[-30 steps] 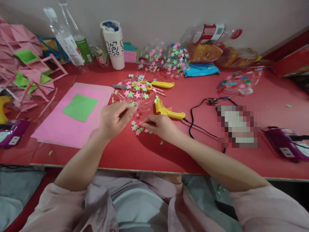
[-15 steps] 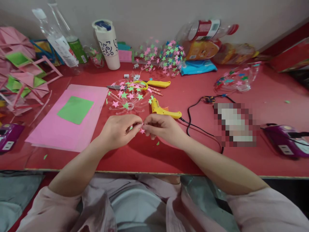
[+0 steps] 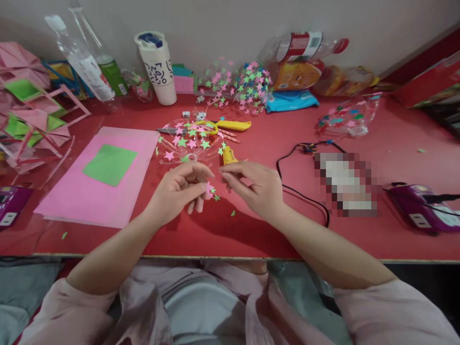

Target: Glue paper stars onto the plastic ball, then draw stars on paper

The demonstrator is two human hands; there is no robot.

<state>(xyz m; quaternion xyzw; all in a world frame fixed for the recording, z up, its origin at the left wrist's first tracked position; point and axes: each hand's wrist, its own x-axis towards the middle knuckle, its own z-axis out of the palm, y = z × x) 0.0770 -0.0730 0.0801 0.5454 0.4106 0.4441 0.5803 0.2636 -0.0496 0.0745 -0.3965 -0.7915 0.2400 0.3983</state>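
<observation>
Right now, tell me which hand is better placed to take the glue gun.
Probably the right hand: it partly covers the glue gun in this view and sits nearer. The left hand is farther off, close to the stars. Whether the right pinches anything is unclear.

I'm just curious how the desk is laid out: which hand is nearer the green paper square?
Left. The left hand is to the right of the green paper square, slightly nearer the person; the right hand is farther right, beyond the left hand.
</observation>
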